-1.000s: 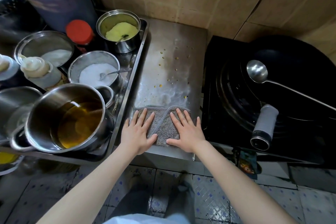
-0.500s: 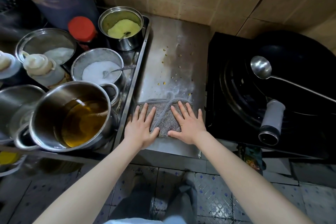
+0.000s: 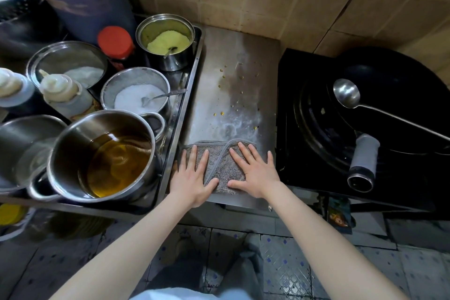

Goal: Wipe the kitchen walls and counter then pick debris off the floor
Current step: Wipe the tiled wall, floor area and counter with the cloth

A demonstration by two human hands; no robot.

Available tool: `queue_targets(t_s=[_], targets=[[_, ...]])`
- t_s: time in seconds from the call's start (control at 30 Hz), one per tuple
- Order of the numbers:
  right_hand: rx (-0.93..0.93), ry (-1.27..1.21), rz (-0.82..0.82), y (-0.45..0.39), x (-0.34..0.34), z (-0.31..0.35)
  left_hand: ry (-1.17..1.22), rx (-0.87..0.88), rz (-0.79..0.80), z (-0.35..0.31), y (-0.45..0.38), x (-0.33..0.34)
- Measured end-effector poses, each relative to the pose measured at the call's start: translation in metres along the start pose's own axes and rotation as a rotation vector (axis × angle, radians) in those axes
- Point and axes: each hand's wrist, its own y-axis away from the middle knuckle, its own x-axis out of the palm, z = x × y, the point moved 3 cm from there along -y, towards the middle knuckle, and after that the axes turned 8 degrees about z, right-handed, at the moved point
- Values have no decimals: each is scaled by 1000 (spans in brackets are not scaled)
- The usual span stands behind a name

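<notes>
On the far left, two squeeze bottles point(image 3: 63, 95) stand side by side, with one red-capped jar point(image 3: 116, 42) behind. On the steel tray point(image 3: 185, 102) sit pots: one of amber oil point(image 3: 107, 156), one of white powder point(image 3: 136, 97) with a spoon, one of yellow powder point(image 3: 165, 41). Over to the counter point(image 3: 233, 75), dotted with yellow specks. One grey cloth point(image 3: 222, 163) lies at its near edge. The left hand point(image 3: 192, 178) presses flat on it, fingers spread; the right hand point(image 3: 255, 173) does likewise just beside it. Far right, one black wok point(image 3: 401, 105) holds one ladle point(image 3: 347, 92).
</notes>
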Motion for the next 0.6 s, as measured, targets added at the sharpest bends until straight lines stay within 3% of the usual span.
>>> queue_targets(t_s=[0.6], targets=[[14, 115, -79, -52, -39, -34, -23, -21, -123, -10, -59, -32]])
